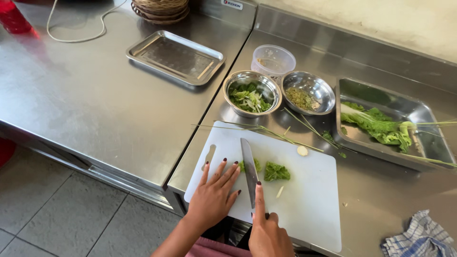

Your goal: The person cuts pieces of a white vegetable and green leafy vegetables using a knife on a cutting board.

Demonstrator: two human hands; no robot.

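The right hand (269, 233) is closed around the handle of a knife (249, 169), index finger stretched along the spine, the blade pointing away from the person across the white cutting board (309, 200). The left hand (214, 192) lies flat and open on the board's near left part, fingers spread, fingertips just beside the blade and a small clump of green leaf (251, 165) that the blade partly covers. A second piece of leaf (276, 172) sits just right of the knife, near the board's middle. A pale round slice (302, 150) rests toward the board's far edge, with thin green stalks (266, 131) lying across that edge. Beyond the board stand a steel bowl of chopped greens (251, 93), a steel bowl of minced bits (308, 93) and a clear plastic tub (273, 58). At the counter's right side a steel pan (352, 90) holds leafy greens (378, 124). An empty-looking steel tray (175, 57) sits on the adjoining counter to the left, and a checked cloth (421, 238) lies at the near right corner.
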